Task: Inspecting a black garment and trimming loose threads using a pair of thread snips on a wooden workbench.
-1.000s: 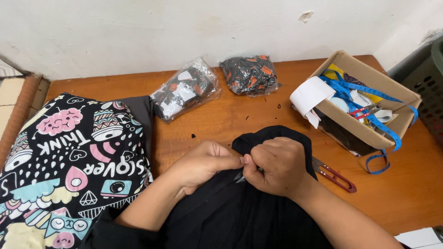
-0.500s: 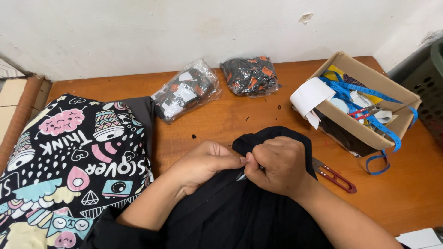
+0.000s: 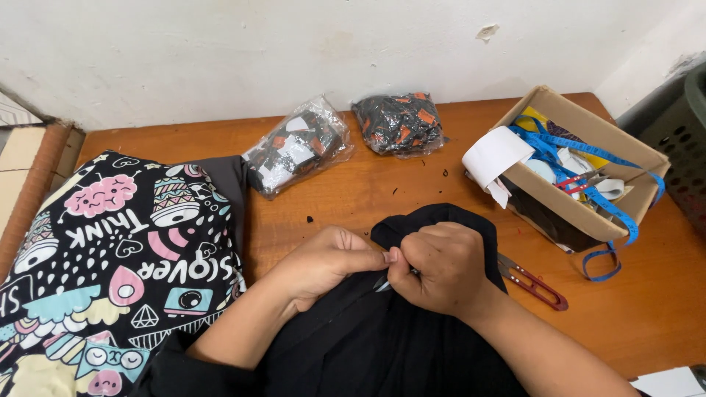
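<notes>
While both hands, left hand (image 3: pixel 323 261) and right hand (image 3: pixel 441 268), pinch the black cloth garment (image 3: pixel 412 345) at centre frame, the right grips a small metal tool (image 3: pixel 381 284); unpicking seems underway, needing steady tension.

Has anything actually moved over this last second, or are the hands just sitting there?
Very little. The left hand and right hand stay pressed together on the black fabric, and the small metal tool between them has barely shifted. Nothing was picked up or let go. The red thread snips, cardboard box, two plastic packets and patterned cushion stayed put.
</notes>
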